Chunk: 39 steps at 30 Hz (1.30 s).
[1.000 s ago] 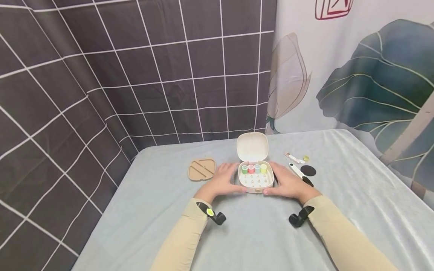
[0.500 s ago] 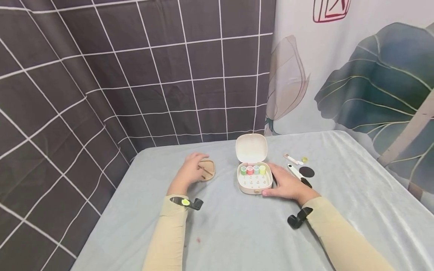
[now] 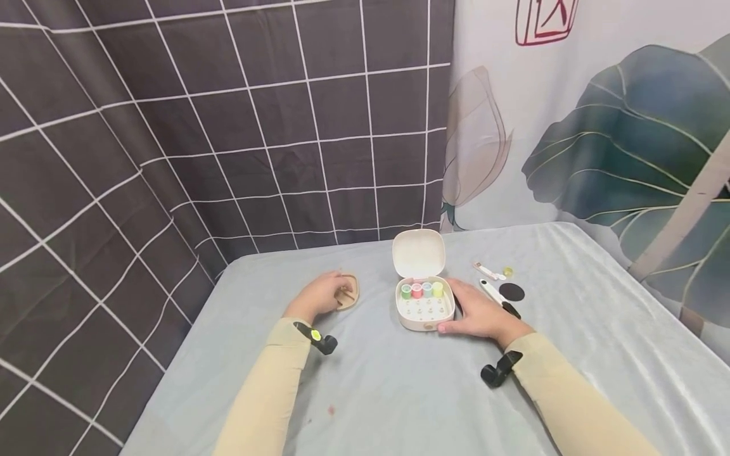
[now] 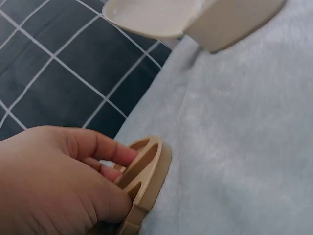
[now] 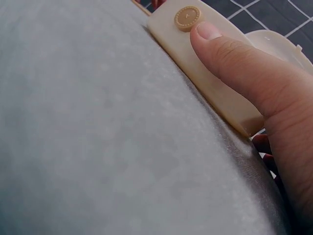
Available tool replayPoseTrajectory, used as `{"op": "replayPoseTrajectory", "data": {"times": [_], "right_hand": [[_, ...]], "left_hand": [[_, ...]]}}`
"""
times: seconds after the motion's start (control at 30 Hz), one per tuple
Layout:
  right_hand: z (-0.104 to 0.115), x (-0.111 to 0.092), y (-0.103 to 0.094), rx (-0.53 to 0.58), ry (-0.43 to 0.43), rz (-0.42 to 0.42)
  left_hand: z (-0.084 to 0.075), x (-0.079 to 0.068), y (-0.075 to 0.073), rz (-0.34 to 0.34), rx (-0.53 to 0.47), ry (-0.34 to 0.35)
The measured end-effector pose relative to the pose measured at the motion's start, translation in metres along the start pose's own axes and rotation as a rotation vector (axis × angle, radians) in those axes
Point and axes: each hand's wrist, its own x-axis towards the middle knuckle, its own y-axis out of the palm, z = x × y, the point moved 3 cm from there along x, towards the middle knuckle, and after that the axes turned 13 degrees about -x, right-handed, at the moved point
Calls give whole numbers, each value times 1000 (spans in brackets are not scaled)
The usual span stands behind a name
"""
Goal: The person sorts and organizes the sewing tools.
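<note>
In the head view, my left hand (image 3: 316, 294) is at a brown divided tray (image 3: 353, 296) on the cloth. The left wrist view shows its thumb and fingers pinching the near part of the tray (image 4: 157, 171), fingertips among the slots. To the right stands a cream sewing box (image 3: 422, 325), its lid (image 3: 419, 252) raised. A row of several coloured thread spools (image 3: 417, 290) sits at the back of the box, behind rows of small pegs. My right hand (image 3: 481, 315) grips the box's right side, its thumb on the front beside a round brown button (image 5: 188, 18).
Right of the box lie a white tool with a black end (image 3: 495, 292), a black disc (image 3: 511, 291), a small slim white item (image 3: 488, 272) and a little yellow round piece (image 3: 507, 271). A grey cloth (image 3: 365, 392) covers the table. Dark checked curtains hang behind and left.
My left hand has let go of the box's left side, moved left to the brown tray and taken hold of it. My right hand has stayed on the box.
</note>
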Motion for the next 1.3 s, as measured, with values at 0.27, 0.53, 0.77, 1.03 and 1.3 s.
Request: {"op": "replayPoseTrajectory", "data": {"times": [0.27, 0.53, 0.77, 1.03, 1.3], "right_hand": [[-1, 0, 1, -9, 5, 8], [0, 1, 1, -5, -1, 7], [1, 1, -1, -6, 3, 7], [1, 3, 0, -6, -17, -3], [1, 2, 0, 18, -15, -10]], "left_hand": [[-2, 2, -3, 26, 53, 61], [-28, 5, -11, 34, 117, 199], [-57, 7, -15, 26, 127, 274], [-92, 9, -13, 79, 117, 368], [-121, 14, -6, 117, 40, 475]]}}
